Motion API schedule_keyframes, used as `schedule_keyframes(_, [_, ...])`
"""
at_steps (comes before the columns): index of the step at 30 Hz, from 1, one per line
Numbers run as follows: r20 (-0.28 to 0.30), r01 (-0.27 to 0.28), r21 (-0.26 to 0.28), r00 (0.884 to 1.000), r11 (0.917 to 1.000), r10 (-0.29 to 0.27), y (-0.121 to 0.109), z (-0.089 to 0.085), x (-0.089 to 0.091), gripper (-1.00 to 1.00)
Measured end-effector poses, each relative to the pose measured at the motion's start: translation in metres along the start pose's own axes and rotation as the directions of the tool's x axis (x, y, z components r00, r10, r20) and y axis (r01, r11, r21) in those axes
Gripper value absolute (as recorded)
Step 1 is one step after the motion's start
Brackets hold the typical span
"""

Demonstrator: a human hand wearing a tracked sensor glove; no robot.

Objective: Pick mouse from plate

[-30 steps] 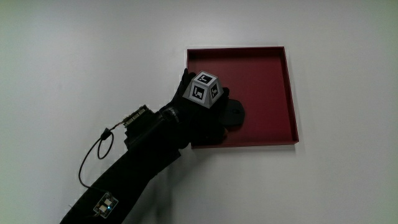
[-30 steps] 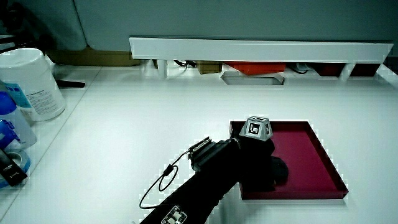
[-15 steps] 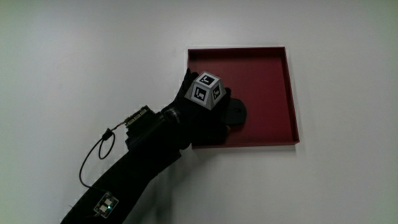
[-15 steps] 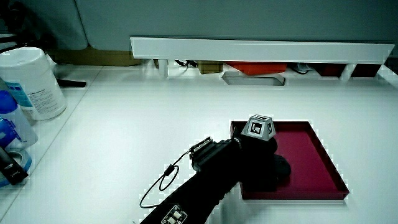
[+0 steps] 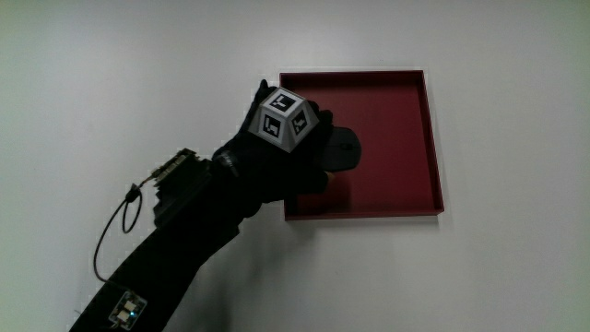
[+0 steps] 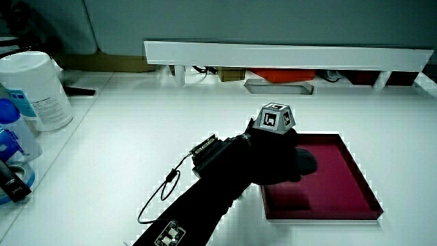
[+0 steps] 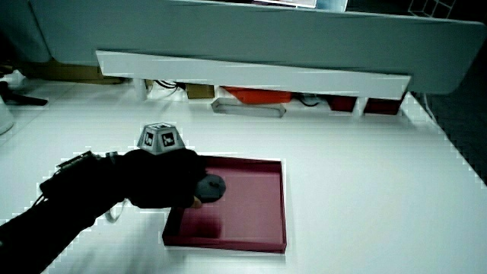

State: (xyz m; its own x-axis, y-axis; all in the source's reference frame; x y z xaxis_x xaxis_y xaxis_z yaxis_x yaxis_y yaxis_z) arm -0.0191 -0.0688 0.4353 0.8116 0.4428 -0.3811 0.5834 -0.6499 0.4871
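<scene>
A dark red square plate [image 5: 396, 138] with a low rim lies on the white table and shows in both side views [image 6: 341, 184] [image 7: 259, 205]. The hand [image 5: 309, 161] in its black glove, with a patterned cube [image 5: 281, 118] on its back, is over the plate's edge. Its fingers are curled around a black mouse [image 5: 343, 148]. The mouse [image 6: 305, 162] [image 7: 211, 187] hangs a little above the plate floor, with a shadow on the plate beneath it. The forearm reaches back toward the person.
A white tub [image 6: 34, 92] and a blue bottle [image 6: 10, 137] stand at the table's edge, well away from the plate. A low white partition [image 6: 287, 53] [image 7: 251, 72] has orange and grey items tucked under it. A thin cable loop [image 5: 111, 249] hangs off the forearm.
The hand has risen with the mouse in it, lifting the mouse off the plate floor. A shadow now shows on the plate below it.
</scene>
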Motion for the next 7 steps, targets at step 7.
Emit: schedule_keyframes(7, [0.009,0.036,0.095,0.999,0.9948,-0.037,-0.022,0.016,-0.018,1.0])
